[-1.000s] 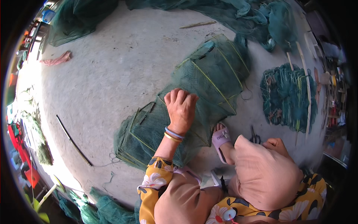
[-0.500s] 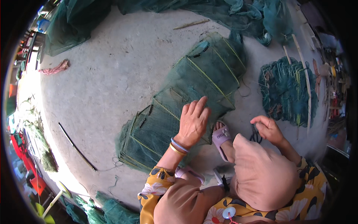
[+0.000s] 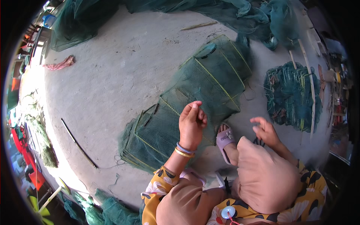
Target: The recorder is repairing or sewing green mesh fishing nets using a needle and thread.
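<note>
Yellow floral sleeves (image 3: 162, 179), tan trousers (image 3: 266, 178), lilac slippers (image 3: 225, 138) (plus two bangles (image 3: 184, 152)).

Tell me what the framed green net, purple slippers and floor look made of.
Framed green net: probably synthetic; fine, see-through mesh, dull finish. Purple slippers: likely plastic or foam; smooth, thick strap. Floor: perhaps concrete; grey, matte, marked surface.

- A person's left hand (image 3: 193, 122) is raised in front of the body, fingers curled inward, thumb lying close to the index finger.
- The left forearm (image 3: 176, 163) slants up from the lower edge, wrist (image 3: 190, 142) nearly straight.
- The right hand (image 3: 265, 132) hovers just beyond the right knee (image 3: 262, 168), well apart from the left, forefinger pointing left, other fingers loosely bent.
- The right forearm (image 3: 287, 152) shows partly beside the bent leg.
</note>
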Available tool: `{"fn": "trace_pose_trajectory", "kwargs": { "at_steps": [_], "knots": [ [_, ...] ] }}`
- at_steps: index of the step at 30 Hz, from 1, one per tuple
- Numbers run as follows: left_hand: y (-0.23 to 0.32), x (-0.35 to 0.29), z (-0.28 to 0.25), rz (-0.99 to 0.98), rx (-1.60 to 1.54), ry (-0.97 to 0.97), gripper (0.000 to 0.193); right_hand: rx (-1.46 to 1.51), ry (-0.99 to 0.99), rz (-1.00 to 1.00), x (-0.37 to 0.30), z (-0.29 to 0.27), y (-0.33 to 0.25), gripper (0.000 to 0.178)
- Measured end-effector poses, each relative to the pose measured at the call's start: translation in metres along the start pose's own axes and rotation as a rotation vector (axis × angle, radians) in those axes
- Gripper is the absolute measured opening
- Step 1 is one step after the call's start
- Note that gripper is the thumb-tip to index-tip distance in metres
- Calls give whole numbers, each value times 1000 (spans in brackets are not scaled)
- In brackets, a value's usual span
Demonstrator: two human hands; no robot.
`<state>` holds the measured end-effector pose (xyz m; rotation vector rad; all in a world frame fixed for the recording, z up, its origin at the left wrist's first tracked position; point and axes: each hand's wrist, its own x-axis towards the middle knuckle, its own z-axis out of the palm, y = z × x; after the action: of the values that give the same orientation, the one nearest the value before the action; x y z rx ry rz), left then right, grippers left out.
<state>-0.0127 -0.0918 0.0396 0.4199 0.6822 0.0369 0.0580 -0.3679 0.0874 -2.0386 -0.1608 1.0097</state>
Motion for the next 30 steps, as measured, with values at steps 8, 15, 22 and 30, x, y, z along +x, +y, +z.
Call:
{"fn": "trace_pose_trajectory", "kwargs": {
  "at_steps": [8,15,22,30],
  "knots": [
    [-19,-19,-9,307,719,74,13,524,-407,-31,133,99,-81,28],
    [-8,-19,-14,586,1081,46,5,638,-249,-156,145,123,-83,28],
    [9,-22,-2,379,906,54,8,835,-273,-119,117,89,-74,28],
    [31,-7,22,38,849,-45,14,1311,43,55,31,48,78,41]
  ]
}}
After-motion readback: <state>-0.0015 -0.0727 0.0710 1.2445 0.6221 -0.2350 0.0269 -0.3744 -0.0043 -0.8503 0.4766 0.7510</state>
